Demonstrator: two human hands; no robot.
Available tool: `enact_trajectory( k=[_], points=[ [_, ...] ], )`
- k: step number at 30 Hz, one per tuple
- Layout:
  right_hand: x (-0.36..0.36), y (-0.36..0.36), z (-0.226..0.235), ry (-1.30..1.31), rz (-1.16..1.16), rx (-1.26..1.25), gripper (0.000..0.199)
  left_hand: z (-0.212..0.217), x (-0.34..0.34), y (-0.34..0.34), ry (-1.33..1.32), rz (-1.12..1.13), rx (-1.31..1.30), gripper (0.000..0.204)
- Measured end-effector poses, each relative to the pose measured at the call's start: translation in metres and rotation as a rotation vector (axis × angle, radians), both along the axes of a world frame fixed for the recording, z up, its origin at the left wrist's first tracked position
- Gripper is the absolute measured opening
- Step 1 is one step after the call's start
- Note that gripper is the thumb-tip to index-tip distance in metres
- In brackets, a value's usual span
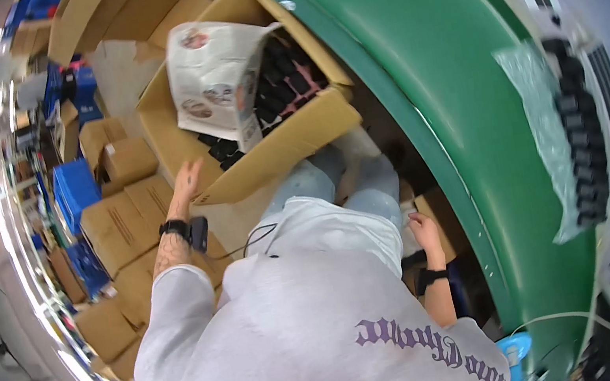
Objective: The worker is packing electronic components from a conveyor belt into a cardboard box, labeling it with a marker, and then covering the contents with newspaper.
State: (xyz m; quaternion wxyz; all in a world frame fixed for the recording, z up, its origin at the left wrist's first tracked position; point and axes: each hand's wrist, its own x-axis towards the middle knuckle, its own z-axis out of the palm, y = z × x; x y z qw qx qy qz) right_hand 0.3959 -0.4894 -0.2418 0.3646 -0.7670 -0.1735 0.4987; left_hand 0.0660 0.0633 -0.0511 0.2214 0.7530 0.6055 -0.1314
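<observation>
In front of my legs stands a large open cardboard box (279, 151). Rows of black items (281, 86) lie in it, some with pink material between them; what they are is not plain. A white printed plastic bag (211, 78) covers part of them and hangs over the left side. My left hand (190, 178) is at the box's near left corner, fingers stretched out and holding nothing; whether they touch the cardboard I cannot tell. My right hand (425, 231) hangs low beside my right thigh, its fingers loosely extended, with nothing visible in them.
A green-topped table (432, 83) curves along my right, bearing a clear plastic bag (545, 144) beside a row of black parts (582, 138). Stacked cartons (127, 223) and blue bins (75, 191) stand to my left. Another carton (438, 221) sits under the table's edge.
</observation>
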Motion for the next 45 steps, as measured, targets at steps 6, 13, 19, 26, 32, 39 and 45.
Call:
enact_trajectory(
  k=[6,13,19,26,32,39,45],
  points=[
    [0.090,0.236,0.258,0.461,0.161,0.185,0.051,-0.015,0.041,0.047,-0.451,-0.045,0.449,0.069],
    [-0.016,0.491,0.236,-0.052,0.371,-0.053,0.067,-0.065,0.066,0.141,-0.727,0.160,0.657,0.060],
    [0.042,0.541,0.158,-0.479,0.402,0.267,0.032,-0.112,0.028,0.132,-0.736,0.218,0.564,0.037],
    [0.068,0.552,0.199,-0.237,0.460,0.100,0.026,-0.133,0.028,0.140,-0.922,0.142,0.150,0.082],
    [0.047,0.559,0.229,-0.056,0.246,0.216,0.026,-0.144,0.081,0.137,-1.345,0.351,-0.218,0.100],
    [0.097,0.557,0.182,-0.961,0.333,-0.048,0.028,-0.103,0.052,0.084,-0.542,0.639,0.140,0.029],
    [0.082,0.589,0.110,-0.935,0.368,-0.076,0.022,-0.131,-0.014,0.043,-0.157,0.614,-0.013,0.021]
  ],
)
